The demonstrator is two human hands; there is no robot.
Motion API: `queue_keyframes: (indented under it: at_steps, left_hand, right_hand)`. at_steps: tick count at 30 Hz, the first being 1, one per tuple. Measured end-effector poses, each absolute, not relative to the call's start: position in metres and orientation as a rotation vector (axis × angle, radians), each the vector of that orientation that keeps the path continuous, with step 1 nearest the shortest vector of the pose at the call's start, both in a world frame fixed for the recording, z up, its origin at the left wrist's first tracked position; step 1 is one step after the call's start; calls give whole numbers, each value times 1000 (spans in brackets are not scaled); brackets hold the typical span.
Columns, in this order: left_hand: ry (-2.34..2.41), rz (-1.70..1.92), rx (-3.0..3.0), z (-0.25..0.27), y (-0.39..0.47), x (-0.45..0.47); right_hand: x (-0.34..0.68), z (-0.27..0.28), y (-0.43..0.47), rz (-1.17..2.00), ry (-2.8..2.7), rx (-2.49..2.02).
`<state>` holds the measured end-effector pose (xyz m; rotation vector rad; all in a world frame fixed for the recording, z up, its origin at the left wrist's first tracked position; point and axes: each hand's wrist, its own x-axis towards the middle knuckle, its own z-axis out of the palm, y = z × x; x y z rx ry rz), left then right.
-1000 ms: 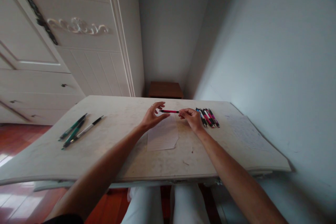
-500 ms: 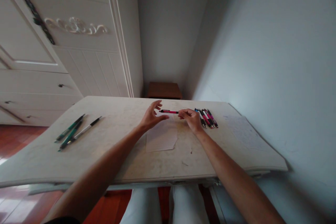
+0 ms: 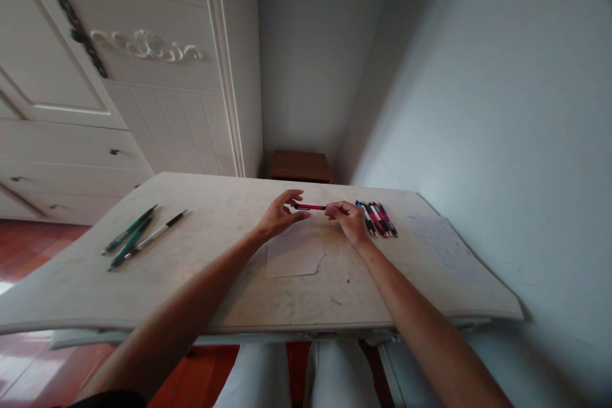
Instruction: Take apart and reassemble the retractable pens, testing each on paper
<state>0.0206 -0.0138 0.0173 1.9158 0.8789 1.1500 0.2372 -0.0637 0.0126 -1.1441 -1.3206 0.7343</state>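
Observation:
Above the middle of the table, my right hand pinches a pink and black pen by its right end. The pen lies level, its dark clip end pointing left. My left hand is around that clip end, thumb below and fingers above, curved and apart; no firm grip shows. Under the hands is a sheet of white paper, partly covered by them. Close beside my right hand, several pens in pink, black, white and blue lie side by side.
On the table's left lie two green pens and a white and black pen. A paper with faint writing rests near the right edge. A wall borders the right, a white cabinet the left, and a brown box-like piece stands behind.
My left hand has moved slightly right and closer in around the pen's clip end. My right hand still holds the pen. The view has shifted a little.

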Motion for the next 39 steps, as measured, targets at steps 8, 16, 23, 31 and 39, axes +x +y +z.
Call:
queue_keyframes:
  at_steps: [8,16,23,31,39]
  left_hand:
    - [963,995,2004,17,-11,18]
    - [919,1214,2134,15,-17,20]
    - [803,1389,2346,16,-22,19]
    - [827,1491,2269,24,-24,20]
    - [1019,1588,2068,18,-6,13]
  right_hand:
    - [239,8,-62,689,-1363,-1162]
    - [239,11,-65,770,-1319,-1216]
    - [240,12,-68,749,-1390,-1265]
    - [241,14,-67,675,-1458,-1212]
    - [272,-2,-47,438,-1380,-1294]
